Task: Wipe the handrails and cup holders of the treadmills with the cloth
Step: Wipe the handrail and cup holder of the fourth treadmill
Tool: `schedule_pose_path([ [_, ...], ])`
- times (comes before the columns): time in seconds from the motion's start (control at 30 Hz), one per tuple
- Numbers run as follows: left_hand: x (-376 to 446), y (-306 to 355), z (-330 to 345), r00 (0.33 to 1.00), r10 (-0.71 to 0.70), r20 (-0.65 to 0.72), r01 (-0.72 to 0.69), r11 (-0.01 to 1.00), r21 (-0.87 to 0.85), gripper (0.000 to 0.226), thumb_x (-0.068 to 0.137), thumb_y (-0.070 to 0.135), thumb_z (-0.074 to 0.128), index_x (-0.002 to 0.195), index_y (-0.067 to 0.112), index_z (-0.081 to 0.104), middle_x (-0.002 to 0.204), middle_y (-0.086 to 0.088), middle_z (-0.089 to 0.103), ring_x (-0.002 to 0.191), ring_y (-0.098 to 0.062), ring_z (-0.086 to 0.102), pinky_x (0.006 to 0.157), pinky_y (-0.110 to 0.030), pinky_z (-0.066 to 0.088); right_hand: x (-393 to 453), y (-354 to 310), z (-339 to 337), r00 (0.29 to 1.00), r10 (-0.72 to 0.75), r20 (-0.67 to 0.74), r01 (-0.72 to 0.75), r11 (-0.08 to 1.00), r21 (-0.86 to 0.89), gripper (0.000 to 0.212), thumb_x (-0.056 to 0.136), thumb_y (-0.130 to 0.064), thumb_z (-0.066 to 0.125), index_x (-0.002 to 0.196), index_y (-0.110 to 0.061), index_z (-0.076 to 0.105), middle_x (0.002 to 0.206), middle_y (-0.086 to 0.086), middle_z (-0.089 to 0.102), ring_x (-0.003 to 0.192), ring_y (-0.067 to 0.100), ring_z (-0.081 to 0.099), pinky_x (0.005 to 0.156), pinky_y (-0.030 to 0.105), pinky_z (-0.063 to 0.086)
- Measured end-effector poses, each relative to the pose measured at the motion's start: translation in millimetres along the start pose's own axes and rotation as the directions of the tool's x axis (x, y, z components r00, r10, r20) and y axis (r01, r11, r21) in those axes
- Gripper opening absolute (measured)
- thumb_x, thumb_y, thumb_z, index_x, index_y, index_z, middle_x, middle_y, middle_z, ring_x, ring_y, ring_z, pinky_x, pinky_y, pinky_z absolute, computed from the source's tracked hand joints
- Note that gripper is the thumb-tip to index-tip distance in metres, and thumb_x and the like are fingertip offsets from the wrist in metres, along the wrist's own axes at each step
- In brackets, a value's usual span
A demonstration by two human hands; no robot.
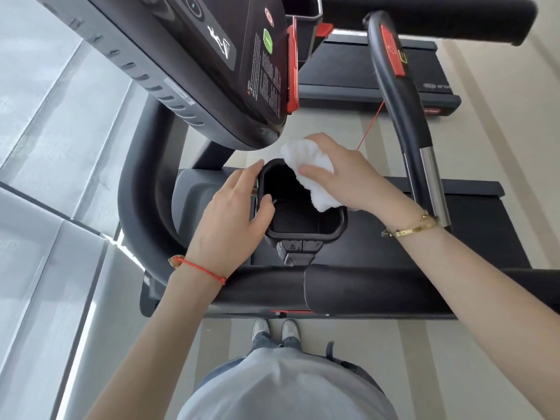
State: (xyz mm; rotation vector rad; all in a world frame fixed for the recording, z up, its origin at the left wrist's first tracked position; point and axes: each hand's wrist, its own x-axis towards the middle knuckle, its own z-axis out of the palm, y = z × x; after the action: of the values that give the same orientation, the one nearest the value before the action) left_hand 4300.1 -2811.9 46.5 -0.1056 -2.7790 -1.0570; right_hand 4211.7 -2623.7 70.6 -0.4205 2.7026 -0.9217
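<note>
Pale striped flooring and a wall of large grey panels on the left frame the head view, which looks steeply down over a dark treadmill [394, 247] with a second one standing beyond it. Below the tilted console [188, 65] sits a black rectangular cup holder [306, 228], open at the top and dark inside. The left hand [233, 219] rests on the holder's left rim with its fingers fairly straight and gripping nothing that can be made out, seemingly steadying it. The right hand [342, 177] clutches a bunched white cloth [309, 174], fingers curled round it, with the cloth pressed against the holder's far right rim and hanging partly down the inner wall. A curved handrail [403, 110] with a red patch and a bright metal section rises on the right, and a thick padded bar [378, 289] crosses the near side in front of the person's shoes [275, 328]. The step in hand appears to be the cup holder wipe, along the rim and inside wall. Next, the cloth probably needs to go deeper, down to the floor of the holder and round its corners, before the rails get their turn; how clean those already are cannot be told.
</note>
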Motion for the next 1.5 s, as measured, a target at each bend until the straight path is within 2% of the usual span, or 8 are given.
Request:
schedule_pose_path([
  [0.23,0.6,-1.1,1.4,1.0,0.009,-0.008,-0.009,1.0,-0.004,0.054,0.096,0.025,0.052,0.148,0.017,0.04,0.131,0.0,0.056,0.113,-0.012,0.053,0.097,-0.028,0.047,-52.4,12.4,23.1,0.964,0.216,-0.155,-0.169,0.948,0.269,0.057,0.098,-0.034,0.049,0.145,-0.021,0.019,0.121,0.001,0.043,0.102,0.018,0.046,0.065,0.014,0.03],
  [0.47,1.1,-3.3,3.1,1.0,0.008,-0.017,-0.008,1.0,-0.006,0.053,0.096,0.024,0.053,0.147,0.015,0.042,0.128,0.0,0.057,0.109,-0.007,0.051,0.093,-0.019,0.04,-8.5,-2.9,0.0,0.995,0.096,-0.038,-0.094,0.994,0.049,0.05,0.096,-0.034,0.054,0.141,-0.025,0.033,0.114,0.006,0.051,0.096,0.026,0.051,0.063,0.031,0.039],
  [0.53,0.9,-4.1,3.2,1.0,0.014,-0.014,-0.014,1.0,0.007,0.053,0.096,0.024,0.053,0.146,0.015,0.042,0.126,0.0,0.058,0.105,-0.004,0.049,0.091,-0.014,0.036,-17.8,0.2,-0.1,0.996,0.084,-0.01,-0.083,0.992,0.095,0.053,0.096,-0.035,0.053,0.143,-0.031,0.028,0.119,0.005,0.047,0.094,0.025,0.05,0.055,0.029,0.043],
  [0.67,1.5,-4.7,3.5,1.0,0.009,-0.022,-0.009,1.0,0.02,0.053,0.096,0.027,0.052,0.147,0.017,0.042,0.121,0.003,0.057,0.096,0.005,0.042,0.088,-0.013,0.036,-55.6,13.1,15.0,0.991,0.116,-0.066,-0.094,0.958,0.27,0.064,0.098,-0.029,0.052,0.148,-0.028,0.012,0.127,-0.001,0.04,0.106,0.014,0.046,0.071,0.017,0.035],
  [0.77,1.8,-4.4,4.0,0.999,-0.005,-0.038,0.006,1.0,0.021,0.053,0.095,0.028,0.052,0.146,0.017,0.042,0.121,0.003,0.059,0.096,0.001,0.046,0.09,-0.019,0.041,-59.8,16.9,17.7,0.986,0.161,-0.038,-0.14,0.935,0.326,0.066,0.098,-0.033,0.052,0.148,-0.026,0.009,0.123,0.0,0.045,0.101,0.007,0.051,0.071,0.018,0.036],
  [0.93,1.1,-2.9,3.5,0.997,-0.039,-0.07,0.04,0.999,0.015,0.053,0.093,0.03,0.054,0.143,0.014,0.048,0.123,0.0,0.062,0.106,-0.012,0.058,0.09,-0.028,0.049,-13.0,5.3,5.8,0.995,-0.034,-0.095,0.029,0.998,-0.056,0.049,0.096,-0.039,0.054,0.139,-0.029,0.034,0.119,0.001,0.049,0.098,0.022,0.048,0.074,0.033,0.036],
  [1.13,1.3,-0.7,2.8,0.997,-0.059,-0.058,0.061,0.997,0.037,0.048,0.091,0.035,0.051,0.136,0.015,0.055,0.117,0.0,0.064,0.102,-0.015,0.062,0.087,-0.029,0.049,23.0,-14.2,-0.8,0.939,-0.323,0.119,0.343,0.85,-0.401,0.043,0.096,-0.058,0.041,0.121,-0.023,0.045,0.097,-0.007,0.054,0.082,0.023,0.054,0.066,0.038,0.037],
  [1.5,0.7,0.8,1.9,0.995,-0.065,-0.074,0.067,0.997,0.031,0.043,0.093,0.025,0.058,0.134,0.016,0.056,0.112,0.002,0.065,0.099,-0.015,0.063,0.087,-0.037,0.053,-0.7,13.1,-14.5,0.95,-0.272,0.154,0.306,0.907,-0.289,0.045,0.098,-0.046,0.037,0.141,-0.047,0.024,0.122,-0.002,0.047,0.09,0.03,0.055,0.081,0.043,0.047],
])
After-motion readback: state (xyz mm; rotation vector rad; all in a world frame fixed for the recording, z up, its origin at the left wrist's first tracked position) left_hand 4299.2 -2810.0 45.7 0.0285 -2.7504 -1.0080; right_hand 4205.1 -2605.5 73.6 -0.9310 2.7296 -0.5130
